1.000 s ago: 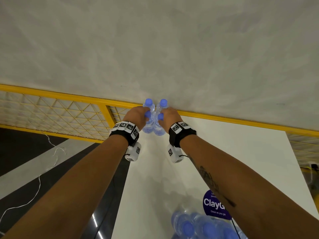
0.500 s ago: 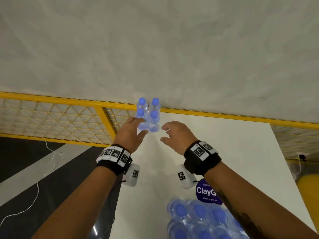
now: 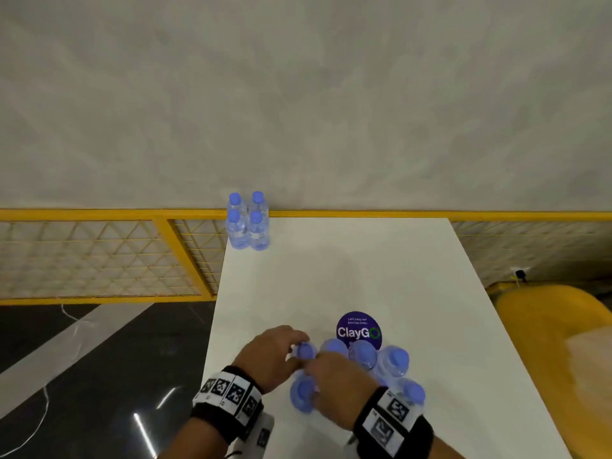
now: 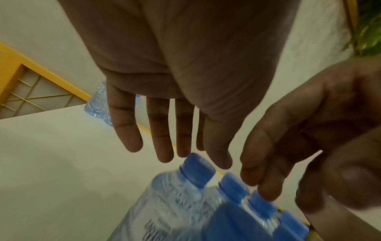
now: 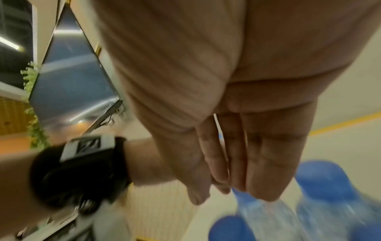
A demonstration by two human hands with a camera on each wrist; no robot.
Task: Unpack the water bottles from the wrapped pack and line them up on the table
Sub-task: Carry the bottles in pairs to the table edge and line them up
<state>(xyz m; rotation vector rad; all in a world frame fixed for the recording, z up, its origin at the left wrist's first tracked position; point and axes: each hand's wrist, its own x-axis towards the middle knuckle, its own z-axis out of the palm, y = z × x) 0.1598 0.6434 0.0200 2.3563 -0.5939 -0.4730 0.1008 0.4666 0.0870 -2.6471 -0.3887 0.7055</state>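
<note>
Several clear water bottles with blue caps (image 3: 247,223) stand close together at the table's far left corner. The pack of blue-capped bottles (image 3: 364,359) sits near the front edge, also in the left wrist view (image 4: 185,203) and blurred in the right wrist view (image 5: 319,187). My left hand (image 3: 281,351) hovers at the pack's left side, fingers straight (image 4: 163,146) just above a cap, gripping nothing. My right hand (image 3: 334,382) lies over the pack's front bottles, fingers straight and together (image 5: 257,163). Whether it touches them I cannot tell.
The white table (image 3: 364,260) has a purple round ClayGo sticker (image 3: 358,329) just behind the pack. A yellow mesh fence (image 3: 99,256) runs along the far side. A yellow rounded object (image 3: 556,342) is at the right; dark floor (image 3: 99,359) lies left.
Both hands let go of the far bottles, which stay standing at the corner, and drew back to the pack at the front. The head view tilted down.
</note>
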